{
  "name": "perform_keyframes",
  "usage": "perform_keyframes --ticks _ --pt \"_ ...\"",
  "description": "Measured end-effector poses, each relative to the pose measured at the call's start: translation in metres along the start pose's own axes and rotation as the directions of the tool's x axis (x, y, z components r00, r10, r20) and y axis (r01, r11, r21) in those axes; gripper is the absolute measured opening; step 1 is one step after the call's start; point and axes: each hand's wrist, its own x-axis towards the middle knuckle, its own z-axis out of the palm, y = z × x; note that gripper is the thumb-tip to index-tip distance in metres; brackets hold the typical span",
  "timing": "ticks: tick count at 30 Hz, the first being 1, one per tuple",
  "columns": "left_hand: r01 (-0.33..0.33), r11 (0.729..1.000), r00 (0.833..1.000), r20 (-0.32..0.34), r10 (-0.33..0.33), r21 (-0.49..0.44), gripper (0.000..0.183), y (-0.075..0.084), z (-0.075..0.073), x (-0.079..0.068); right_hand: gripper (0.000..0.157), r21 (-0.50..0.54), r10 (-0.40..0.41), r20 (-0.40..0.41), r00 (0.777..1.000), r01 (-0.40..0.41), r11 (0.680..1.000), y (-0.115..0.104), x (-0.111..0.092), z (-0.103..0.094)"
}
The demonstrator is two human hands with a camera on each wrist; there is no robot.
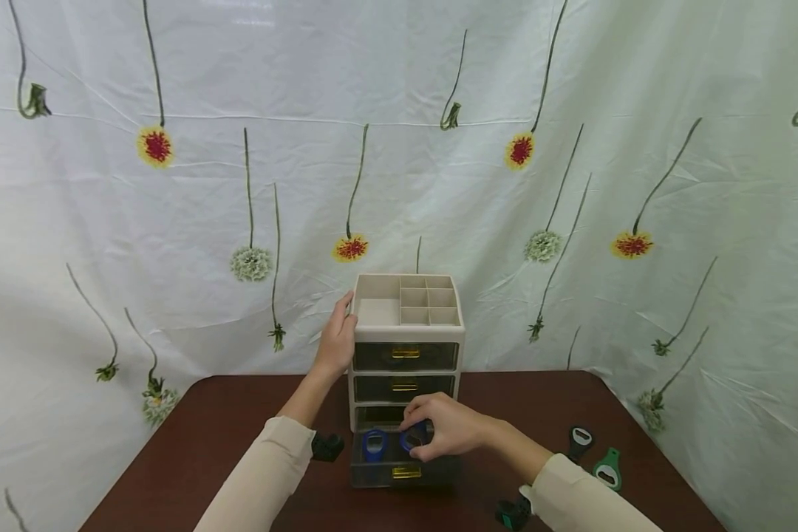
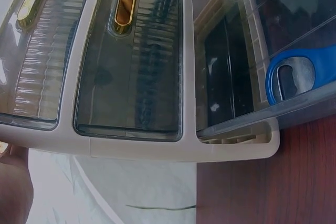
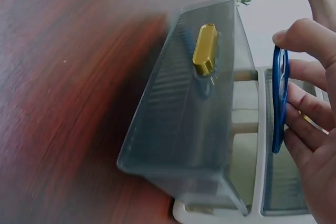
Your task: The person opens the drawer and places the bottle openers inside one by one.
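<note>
A cream desktop drawer cabinet (image 1: 408, 334) with dark see-through drawers and gold handles stands on the table. Its bottom drawer (image 1: 372, 476) is pulled out. My left hand (image 1: 335, 341) rests against the cabinet's left side, near the top; only a bit of it shows in the left wrist view. Over the pulled-out drawer, my right hand (image 1: 451, 428) pinches a blue bottle opener (image 3: 279, 103) between thumb and fingers. Another blue bottle opener (image 2: 320, 65), with a metal insert, lies in the left part of that drawer.
To the right on the dark red-brown table (image 1: 239, 414) lie a black bottle opener (image 1: 580, 437) and a green one (image 1: 613, 459), close to the right forearm. The cabinet's top tray (image 1: 379, 310) has several compartments. A flower-print white cloth (image 1: 406, 185) hangs behind.
</note>
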Motion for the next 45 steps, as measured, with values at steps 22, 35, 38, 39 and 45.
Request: perform_keyframes --ticks 22,35,38,39,45 --pt "-0.006 1.000 1.000 -0.009 0.006 -0.016 0.055 0.001 0.001 -0.004 0.037 -0.015 0.063 0.044 0.997 -0.062 0.998 0.011 0.027 0.022" --pt "0.001 1.000 1.000 -0.019 -0.002 -0.007 0.055 -0.001 0.000 -0.001 0.035 -0.012 0.053 0.002 0.999 -0.053 0.999 0.009 0.018 0.008" --pt "0.001 1.000 1.000 -0.012 -0.001 -0.010 0.056 -0.001 0.000 -0.001 0.034 -0.017 0.070 0.005 0.998 -0.070 0.997 0.010 0.011 0.004" --pt "0.001 1.000 1.000 -0.012 -0.001 -0.012 0.056 -0.001 0.000 -0.002 0.034 -0.020 0.069 0.003 0.998 -0.069 0.997 0.010 0.008 0.003" --pt "-0.007 1.000 1.000 -0.012 0.007 0.009 0.055 0.001 0.000 -0.002 0.033 -0.035 0.082 -0.021 0.996 -0.082 0.996 0.014 -0.010 -0.005"
